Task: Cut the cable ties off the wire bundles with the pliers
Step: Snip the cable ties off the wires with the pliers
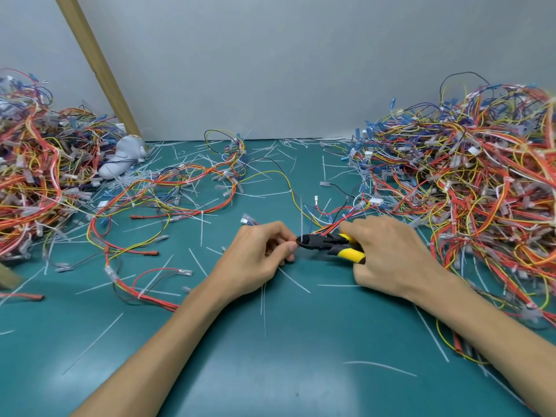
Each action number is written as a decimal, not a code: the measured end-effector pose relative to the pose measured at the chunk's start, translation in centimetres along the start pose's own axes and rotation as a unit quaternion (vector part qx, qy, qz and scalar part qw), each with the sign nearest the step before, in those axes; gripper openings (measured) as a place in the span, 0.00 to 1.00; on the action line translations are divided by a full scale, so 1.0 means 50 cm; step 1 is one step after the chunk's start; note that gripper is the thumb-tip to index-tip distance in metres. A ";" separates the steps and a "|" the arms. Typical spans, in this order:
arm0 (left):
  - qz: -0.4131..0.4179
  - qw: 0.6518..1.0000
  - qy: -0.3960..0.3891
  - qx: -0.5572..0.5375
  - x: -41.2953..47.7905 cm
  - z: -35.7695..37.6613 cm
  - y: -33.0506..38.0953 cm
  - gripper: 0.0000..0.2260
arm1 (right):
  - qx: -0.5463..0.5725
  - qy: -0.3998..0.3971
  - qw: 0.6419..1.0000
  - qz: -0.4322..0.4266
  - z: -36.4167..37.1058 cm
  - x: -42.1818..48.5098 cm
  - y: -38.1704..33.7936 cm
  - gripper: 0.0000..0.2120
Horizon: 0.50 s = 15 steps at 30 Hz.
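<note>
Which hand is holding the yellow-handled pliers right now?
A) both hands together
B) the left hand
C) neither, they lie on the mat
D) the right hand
D: the right hand grips the yellow handles of the pliers, while the left hand only pinches the wire bundle at the pliers' nose.

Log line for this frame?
right hand grips pliers | left hand pinches wire bundle | pliers tip at cable tie | cut ties on mat
</note>
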<state>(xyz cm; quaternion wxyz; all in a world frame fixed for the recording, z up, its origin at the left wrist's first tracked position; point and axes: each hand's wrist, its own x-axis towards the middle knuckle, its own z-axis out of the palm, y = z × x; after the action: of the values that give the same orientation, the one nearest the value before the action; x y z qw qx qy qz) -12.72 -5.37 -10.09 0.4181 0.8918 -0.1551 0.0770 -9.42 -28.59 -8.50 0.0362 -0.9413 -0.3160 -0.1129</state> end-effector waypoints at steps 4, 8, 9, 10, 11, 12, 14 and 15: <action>0.003 1.000 -0.004 0.006 0.001 -0.001 0.002 0.05 | -0.021 0.064 0.998 -0.001 0.004 -0.001 -0.006 0.08; 0.023 0.999 0.007 0.043 0.001 -0.001 0.005 0.02 | -0.066 0.085 0.994 0.016 0.001 0.001 -0.006 0.10; 0.030 0.998 0.006 0.059 0.001 -0.001 0.005 0.02 | -0.068 0.089 0.993 0.022 0.000 0.001 -0.008 0.11; 0.037 0.997 0.004 0.070 0.001 -0.001 0.005 0.02 | -0.067 0.093 0.993 0.026 0.000 0.001 -0.009 0.12; 0.042 0.996 0.003 0.074 0.000 0.000 0.006 0.03 | -0.066 0.098 0.993 0.027 0.001 0.000 -0.009 0.12; 0.045 0.996 0.006 0.074 0.000 0.001 0.006 0.03 | -0.066 0.101 0.992 0.028 0.002 0.000 -0.009 0.12; 0.046 0.996 0.016 0.069 0.000 0.002 0.007 0.04 | -0.071 0.103 0.992 0.031 0.004 0.000 -0.008 0.14; 0.046 0.997 0.022 0.066 -0.001 0.002 0.007 0.03 | -0.076 0.105 0.991 0.033 0.005 0.000 -0.007 0.17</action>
<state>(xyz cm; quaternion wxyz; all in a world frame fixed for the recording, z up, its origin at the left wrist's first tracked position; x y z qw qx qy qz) -12.87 -5.66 -9.92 0.3578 0.9075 -0.1807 0.1259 -9.56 -28.27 -8.75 0.0015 -0.9342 -0.2698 -0.2333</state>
